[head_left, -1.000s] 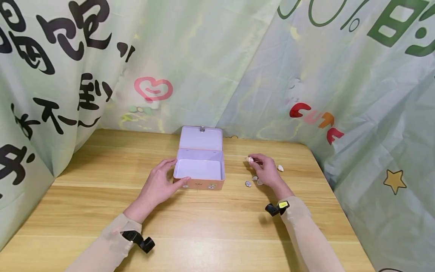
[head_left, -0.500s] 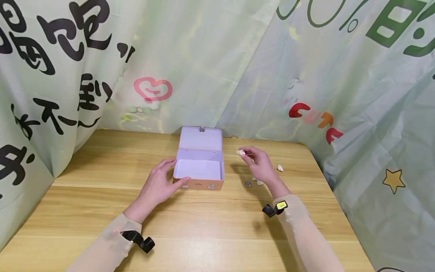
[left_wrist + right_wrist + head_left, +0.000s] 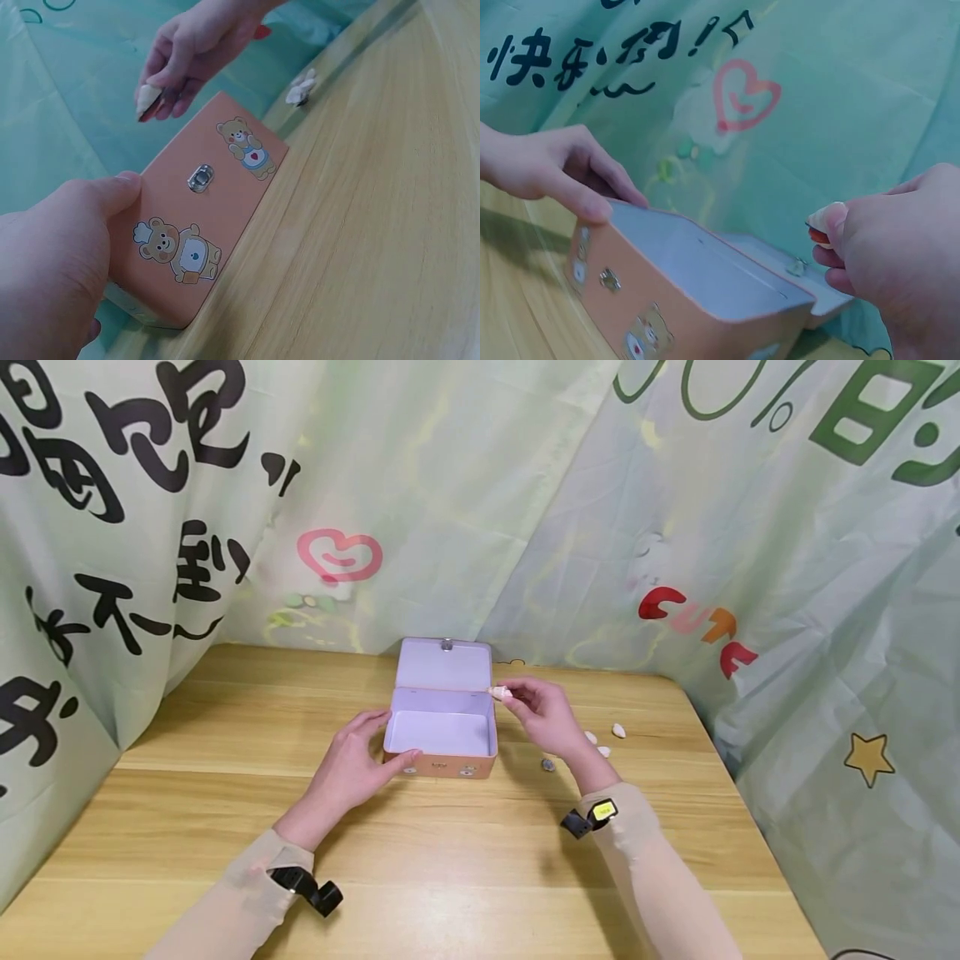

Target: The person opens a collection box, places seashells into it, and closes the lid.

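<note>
A small tin box (image 3: 431,767) stands with its hinged lid (image 3: 444,667) raised at the back. It is orange outside, with bear pictures (image 3: 195,259) and a metal clasp (image 3: 200,178), and lilac inside. My left hand (image 3: 351,766) holds the box's left end, thumb at the front and fingers towards the back corner. Between thumb and fingers, my right hand (image 3: 546,717) pinches a whitish, pointed seashell (image 3: 500,692), raised beside the box's right back corner. In the right wrist view, the shell (image 3: 826,218) shows an orange-red underside.
Right of the box, several small pale pieces (image 3: 618,731) and a grey-blue piece (image 3: 548,765) lie on the wooden table (image 3: 450,877). A printed green curtain (image 3: 450,485) hangs along the back and sides.
My right hand has lifted the seashell and carried it left to the box's right side. The pale pieces it covered now show. My left hand and the box stay put.
</note>
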A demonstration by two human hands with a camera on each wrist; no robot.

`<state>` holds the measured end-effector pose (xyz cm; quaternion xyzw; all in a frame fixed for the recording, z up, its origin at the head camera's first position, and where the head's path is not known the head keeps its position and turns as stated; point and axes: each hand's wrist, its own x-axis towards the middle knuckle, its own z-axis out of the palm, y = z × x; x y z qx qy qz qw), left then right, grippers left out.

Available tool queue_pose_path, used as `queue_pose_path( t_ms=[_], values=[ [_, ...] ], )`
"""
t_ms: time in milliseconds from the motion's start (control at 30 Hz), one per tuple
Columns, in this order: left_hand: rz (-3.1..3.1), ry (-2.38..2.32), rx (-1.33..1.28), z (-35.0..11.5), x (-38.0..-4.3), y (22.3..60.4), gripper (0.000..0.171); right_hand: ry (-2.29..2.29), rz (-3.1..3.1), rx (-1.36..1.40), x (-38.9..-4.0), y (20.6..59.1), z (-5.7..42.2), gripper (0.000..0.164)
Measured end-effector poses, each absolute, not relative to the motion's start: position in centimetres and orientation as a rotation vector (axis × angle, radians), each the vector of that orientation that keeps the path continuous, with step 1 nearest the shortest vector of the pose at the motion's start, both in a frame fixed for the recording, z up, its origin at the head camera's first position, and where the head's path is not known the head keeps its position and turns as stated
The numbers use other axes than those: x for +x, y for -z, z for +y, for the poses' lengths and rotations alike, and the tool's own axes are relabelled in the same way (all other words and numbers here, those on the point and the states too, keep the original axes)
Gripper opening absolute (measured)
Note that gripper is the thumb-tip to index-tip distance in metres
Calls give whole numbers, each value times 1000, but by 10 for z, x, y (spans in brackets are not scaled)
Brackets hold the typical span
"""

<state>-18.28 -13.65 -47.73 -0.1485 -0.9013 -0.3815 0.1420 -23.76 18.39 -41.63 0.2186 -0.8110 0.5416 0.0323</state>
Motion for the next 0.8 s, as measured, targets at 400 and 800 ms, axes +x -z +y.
queue_pose_path(
  t_ms=[400, 800],
  values=[
    [-2612, 1089, -419, -136, -183, 476, 85, -1700, -2574, 768, -243, 413, 150, 23],
    [-2613, 1060, -432, -136, -183, 475, 83, -1491, -2676, 994, -252, 421, 123, 20]
  ],
)
